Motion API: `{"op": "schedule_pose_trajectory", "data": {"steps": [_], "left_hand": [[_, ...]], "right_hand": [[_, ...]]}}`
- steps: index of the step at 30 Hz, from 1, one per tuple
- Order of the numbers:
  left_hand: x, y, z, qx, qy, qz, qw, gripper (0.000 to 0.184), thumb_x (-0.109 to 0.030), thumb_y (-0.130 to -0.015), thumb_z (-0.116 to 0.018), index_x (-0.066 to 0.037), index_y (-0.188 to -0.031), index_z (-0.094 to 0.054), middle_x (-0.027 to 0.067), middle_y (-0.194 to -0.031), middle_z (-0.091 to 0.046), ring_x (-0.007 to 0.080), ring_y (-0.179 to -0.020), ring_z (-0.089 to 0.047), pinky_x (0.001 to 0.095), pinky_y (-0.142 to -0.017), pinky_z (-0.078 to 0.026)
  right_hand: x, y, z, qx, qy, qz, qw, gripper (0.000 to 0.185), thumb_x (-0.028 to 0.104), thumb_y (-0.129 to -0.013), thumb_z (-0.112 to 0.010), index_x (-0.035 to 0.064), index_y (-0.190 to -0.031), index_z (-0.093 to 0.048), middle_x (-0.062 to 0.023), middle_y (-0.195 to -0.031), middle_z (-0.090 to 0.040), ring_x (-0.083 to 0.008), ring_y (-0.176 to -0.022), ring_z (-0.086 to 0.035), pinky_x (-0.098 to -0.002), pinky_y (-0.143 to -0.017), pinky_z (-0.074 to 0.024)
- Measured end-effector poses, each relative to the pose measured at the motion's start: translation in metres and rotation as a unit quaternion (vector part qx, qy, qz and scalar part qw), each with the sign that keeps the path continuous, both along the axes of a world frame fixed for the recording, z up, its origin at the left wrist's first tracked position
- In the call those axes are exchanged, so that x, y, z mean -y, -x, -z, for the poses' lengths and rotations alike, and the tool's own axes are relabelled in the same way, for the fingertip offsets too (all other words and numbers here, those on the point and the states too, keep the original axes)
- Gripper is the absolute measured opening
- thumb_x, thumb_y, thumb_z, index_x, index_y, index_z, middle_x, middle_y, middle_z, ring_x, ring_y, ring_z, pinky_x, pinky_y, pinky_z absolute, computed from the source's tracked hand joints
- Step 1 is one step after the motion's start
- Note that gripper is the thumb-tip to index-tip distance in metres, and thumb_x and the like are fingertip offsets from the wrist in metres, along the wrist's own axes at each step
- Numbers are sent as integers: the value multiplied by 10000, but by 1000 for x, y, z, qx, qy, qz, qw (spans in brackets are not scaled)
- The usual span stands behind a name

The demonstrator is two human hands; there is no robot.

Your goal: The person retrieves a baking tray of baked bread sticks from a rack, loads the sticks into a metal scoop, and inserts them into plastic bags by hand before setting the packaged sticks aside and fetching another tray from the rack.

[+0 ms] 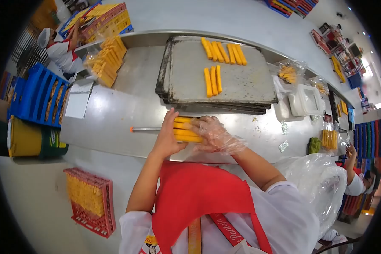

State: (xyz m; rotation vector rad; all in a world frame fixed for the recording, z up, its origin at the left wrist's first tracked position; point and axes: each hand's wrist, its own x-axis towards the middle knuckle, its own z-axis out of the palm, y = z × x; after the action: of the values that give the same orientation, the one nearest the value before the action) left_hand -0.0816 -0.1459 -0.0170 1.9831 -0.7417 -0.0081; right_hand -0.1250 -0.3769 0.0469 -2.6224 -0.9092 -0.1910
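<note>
Several yellow breadsticks (pixel 187 132) lie side by side between my two hands, just above the metal table (pixel 114 114) or on it; I cannot tell which. My left hand (pixel 168 136) presses against their left ends. From the right, my right hand (pixel 213 134), in a clear plastic glove, closes over the other ends and hides them. A thin metal rod with an orange tip (pixel 144 129) sticks out to the left of my left hand. Beyond my hands, more breadsticks (pixel 213 81) rest in groups on the top tray (pixel 245 86) of a dark-edged stack.
Bagged sticks (pixel 106 61) stand at the back left, near a notepad (pixel 79 99). At right are a white container (pixel 305 100), a bag of sticks (pixel 329 139) and clear plastic bags (pixel 317 186). A red crate (pixel 108 207) sits lower left. Co-workers appear at both sides.
</note>
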Motion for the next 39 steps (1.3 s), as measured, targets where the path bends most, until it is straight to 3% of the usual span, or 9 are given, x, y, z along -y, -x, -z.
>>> {"op": "schedule_pose_trajectory", "data": {"steps": [4, 7, 8, 14, 22, 27, 29, 33, 39], "left_hand": [[1, 2, -4, -9, 2, -3, 1000, 1127, -123, -557, -903, -82, -1512, -306, 232, -1609, -269, 439, -1495, -253, 478, -1217, -279], [1, 2, -2, 3, -1, -4, 1000, 1126, -124, -557, -905, -86, -1512, -310, 235, -1608, -271, 437, -1493, -260, 472, -1217, -283], [1, 2, -3, 6, -1, -4, 1000, 1126, -124, -557, -905, -86, -1512, -310, 235, -1608, -271, 437, -1493, -260, 472, -1217, -283], [1, 4, -5, -14, -19, -18, 1000, 1108, -126, -556, -899, -74, -1495, -313, 252, -1605, -274, 432, -1488, -285, 459, -1212, -294], [2, 3, -3, 23, -28, -31, 999, 1092, -109, -552, -890, -75, -1490, -331, 249, -1599, -288, 428, -1479, -304, 445, -1202, -314], [1, 5, -6, -19, -19, -37, 999, 1067, -128, -569, -878, -99, -1487, -335, 199, -1604, -287, 417, -1478, -290, 459, -1200, -327], [2, 3, -3, -5, 6, -24, 1000, 1072, -131, -570, -880, -99, -1490, -332, 193, -1607, -286, 414, -1480, -289, 458, -1202, -325], [2, 4, -1, 10, -11, -26, 1000, 1110, -133, -562, -893, -100, -1508, -314, 204, -1609, -275, 413, -1485, -280, 462, -1202, -326], [5, 4, -1, 8, 6, -18, 1000, 1142, -134, -548, -904, -114, -1516, -298, 226, -1630, -207, 424, -1494, -257, 455, -1209, -308]], "right_hand": [[56, -52, 8, 9, -95, 69, 993, 367, 337, -894, -710, 72, -1147, -698, -154, -1103, -675, -369, -1002, -630, -442, -847, -496], [97, -98, -14, 0, -187, 411, 892, 318, 262, -1017, -537, -6, -1102, -685, -163, -984, -716, -388, -946, -678, -443, -829, -548], [154, -140, 41, 168, -56, 406, 897, 321, 248, -1020, -508, -15, -1053, -689, -133, -960, -737, -345, -932, -699, -437, -789, -559], [221, -199, 37, 85, 59, 413, 905, 287, 258, -965, -536, 35, -940, -715, -167, -885, -726, -375, -859, -703, -477, -773, -562], [229, -219, 16, -18, -52, 693, 719, 338, 263, -871, -605, 36, -1081, -742, -203, -976, -734, -358, -887, -714, -422, -821, -560], [164, -117, -5, -144, -416, 384, 812, 256, 136, -820, -671, -61, -977, -716, -83, -879, -708, -177, -736, -642, -280, -670, -521], [112, -59, -30, -295, -379, 328, 814, 294, 101, -774, -712, -21, -1040, -743, -62, -815, -724, -143, -816, -680, -273, -714, -533], [82, -5, 3, -103, -246, 102, 958, 189, 0, -763, -668, 34, -934, -741, -109, -873, -713, -256, -799, -682, -349, -711, -541], [73, 10, 19, 7, -93, 131, 987, 204, -9, -762, -668, 22, -962, -696, -170, -937, -674, -380, -877, -648, -455, -761, -531]]}}
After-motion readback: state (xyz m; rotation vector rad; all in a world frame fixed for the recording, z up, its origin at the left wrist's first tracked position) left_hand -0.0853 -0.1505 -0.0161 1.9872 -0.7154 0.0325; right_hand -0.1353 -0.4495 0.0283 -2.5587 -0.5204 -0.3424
